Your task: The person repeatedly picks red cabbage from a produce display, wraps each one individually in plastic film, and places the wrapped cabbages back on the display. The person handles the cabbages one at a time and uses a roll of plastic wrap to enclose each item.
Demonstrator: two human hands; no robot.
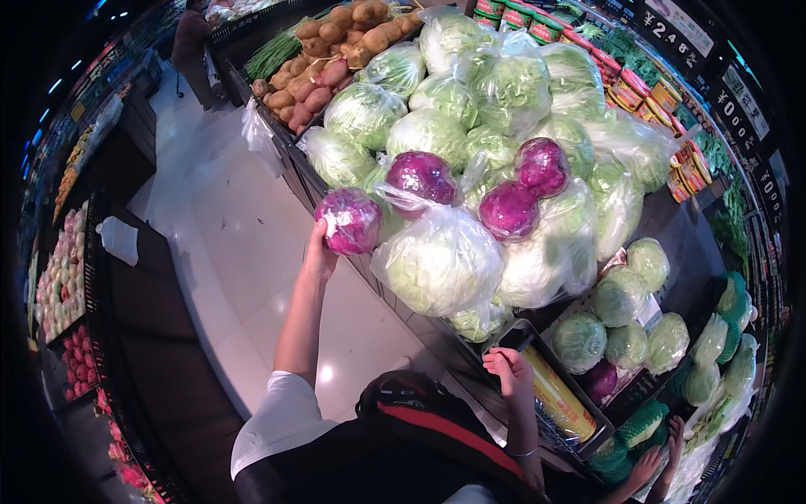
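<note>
My left hand (322, 251) holds a plastic-wrapped red cabbage (348, 221) at the left edge of the vegetable stand. Beside it, several more wrapped red cabbages (420, 179) lie on a heap of bagged lettuces (441, 261). My right hand (509, 368) is raised with bent fingers at the near corner of the heap, by a black crate (601, 441) with a yellow roll (557, 394) in it. Whether its fingers pinch anything cannot be told.
Potatoes (352, 31) fill the stand's far left part. Wrapped green cabbages (579, 343) lie right of the crate. Another person's hands (648, 463) reach in at the lower right. A person (192, 53) stands in the far aisle. A dark display stand (157, 315) borders the aisle at left.
</note>
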